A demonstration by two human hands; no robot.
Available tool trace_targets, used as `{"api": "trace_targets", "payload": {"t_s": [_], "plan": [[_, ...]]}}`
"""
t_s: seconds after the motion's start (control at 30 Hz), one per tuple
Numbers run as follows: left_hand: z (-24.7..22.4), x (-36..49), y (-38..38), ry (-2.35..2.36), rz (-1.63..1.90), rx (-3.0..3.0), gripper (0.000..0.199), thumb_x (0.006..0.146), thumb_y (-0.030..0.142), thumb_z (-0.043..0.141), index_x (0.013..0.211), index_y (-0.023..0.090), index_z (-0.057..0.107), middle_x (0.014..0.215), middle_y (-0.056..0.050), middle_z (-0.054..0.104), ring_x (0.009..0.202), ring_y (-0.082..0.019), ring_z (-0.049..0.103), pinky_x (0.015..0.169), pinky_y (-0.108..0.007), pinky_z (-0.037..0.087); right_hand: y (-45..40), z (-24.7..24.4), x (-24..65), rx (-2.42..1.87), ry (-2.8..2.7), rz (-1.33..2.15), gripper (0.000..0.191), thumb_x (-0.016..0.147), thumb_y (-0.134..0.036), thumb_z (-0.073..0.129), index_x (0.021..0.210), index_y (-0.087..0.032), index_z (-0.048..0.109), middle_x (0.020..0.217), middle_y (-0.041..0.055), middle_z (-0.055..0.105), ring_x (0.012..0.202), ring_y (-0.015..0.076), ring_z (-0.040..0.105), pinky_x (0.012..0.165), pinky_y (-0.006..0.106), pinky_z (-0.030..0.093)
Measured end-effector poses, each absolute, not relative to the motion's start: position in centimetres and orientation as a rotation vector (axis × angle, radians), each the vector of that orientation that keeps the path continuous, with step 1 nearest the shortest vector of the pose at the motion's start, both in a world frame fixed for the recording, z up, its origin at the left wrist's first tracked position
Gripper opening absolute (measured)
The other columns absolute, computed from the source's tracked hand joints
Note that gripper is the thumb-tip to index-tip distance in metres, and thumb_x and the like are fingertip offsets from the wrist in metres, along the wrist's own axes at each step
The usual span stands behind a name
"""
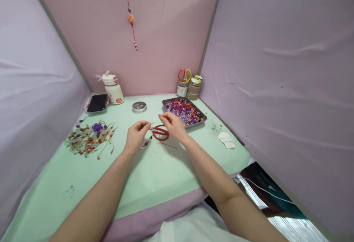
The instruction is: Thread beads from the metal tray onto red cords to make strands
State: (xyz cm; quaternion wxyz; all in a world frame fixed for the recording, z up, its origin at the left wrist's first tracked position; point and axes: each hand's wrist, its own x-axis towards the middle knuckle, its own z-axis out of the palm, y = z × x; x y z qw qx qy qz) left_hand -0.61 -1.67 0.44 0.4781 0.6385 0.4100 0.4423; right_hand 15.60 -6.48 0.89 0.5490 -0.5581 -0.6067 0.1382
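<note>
My left hand (138, 133) pinches a thin red cord between thumb and forefinger, its short end poking out past the fingertips. Below that hand hangs or lies a beaded strand (148, 141) with dark and pale beads on the cord. My right hand (173, 124) is closed in a pinch at the near edge of the bead tray; whatever sits in its fingertips is too small to make out. Between the hands, red-handled scissors (160, 133) lie on the table, blades toward my left hand. A loose red cord piece (169, 145) is just in front of them.
A metal tray (205, 118) holds many mixed beads. Finished-looking beaded strands (91, 138) are heaped left. Behind stand a round clear box (139, 106), a white bottle (114, 90), a black-topped tray (97, 103), a scissors cup (182, 88) and a jar (194, 88). White paper (226, 139) lies right.
</note>
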Motion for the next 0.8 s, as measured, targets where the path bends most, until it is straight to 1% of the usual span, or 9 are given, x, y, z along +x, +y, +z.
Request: {"api": "trace_targets", "payload": {"t_s": [0.17,0.3,0.43,0.57,0.67,0.7,0.8], "plan": [[0.1,-0.7,-1.3,1.033,1.130,1.541,0.022,0.068,0.038,0.064,0.075,0.017,0.065,0.073,-0.001,0.065,0.070,-0.015,0.055,0.070,-0.025,0.043,-5.6,2.2,22.0,-1.458,-1.399,0.277,0.018,0.080,-0.034,0.054,0.080,-0.018,0.062,0.073,0.0000,0.062,0.066,0.0132,0.052,0.067,0.026,0.041],[-0.2,-0.7,-1.3,1.030,1.127,1.560,0.022,0.069,0.039,0.064,0.075,0.017,0.065,0.073,-0.002,0.065,0.069,-0.015,0.055,0.070,-0.026,0.043,-4.7,1.8,27.4,-1.576,-1.252,0.383,0.020,0.075,-0.036,0.056,0.076,-0.017,0.061,0.065,-0.0012,0.059,0.057,0.0118,0.048,0.059,0.025,0.039],[0.0,-0.7,-1.5,1.052,1.101,1.558,0.021,0.069,0.038,0.063,0.076,0.017,0.065,0.073,-0.001,0.064,0.067,-0.014,0.053,0.069,-0.025,0.043,-4.5,1.0,30.5,-1.603,-1.133,0.467,0.024,0.073,-0.040,0.057,0.076,-0.016,0.061,0.065,-0.0010,0.059,0.055,0.0108,0.047,0.058,0.025,0.040],[0.1,-0.5,-1.5,1.081,1.091,1.557,0.022,0.069,0.037,0.064,0.076,0.017,0.065,0.072,-0.001,0.064,0.066,-0.013,0.053,0.068,-0.025,0.042,-5.4,1.3,31.1,-1.617,-1.210,0.539,0.021,0.071,-0.036,0.064,0.078,-0.016,0.063,0.067,-0.0015,0.061,0.056,0.0094,0.049,0.059,0.024,0.042],[-0.1,-0.5,-1.4,1.083,1.080,1.572,0.022,0.068,0.038,0.064,0.077,0.017,0.066,0.073,-0.002,0.065,0.066,-0.014,0.054,0.067,-0.025,0.042,-7.6,2.4,30.3,-1.588,-1.340,0.807,0.021,0.071,-0.033,0.068,0.083,-0.016,0.065,0.067,-0.0009,0.063,0.057,0.0090,0.053,0.060,0.023,0.045],[-0.1,-0.5,-1.4,1.086,1.077,1.580,0.022,0.068,0.038,0.064,0.077,0.017,0.066,0.073,-0.002,0.065,0.066,-0.014,0.053,0.067,-0.025,0.042,-8.7,2.8,29.9,-1.542,-1.352,0.946,0.022,0.072,-0.033,0.068,0.087,-0.016,0.065,0.071,0.0003,0.065,0.060,0.0093,0.055,0.061,0.023,0.047],[0.0,-0.5,-1.4,1.087,1.080,1.578,0.022,0.068,0.038,0.064,0.076,0.018,0.066,0.072,-0.001,0.064,0.063,-0.013,0.052,0.065,-0.025,0.042,-12.9,3.1,29.0,-1.329,-1.347,1.419,0.027,0.077,-0.036,0.066,0.096,-0.016,0.063,0.092,0.0063,0.069,0.078,0.0137,0.064,0.070,0.028,0.053]]}}
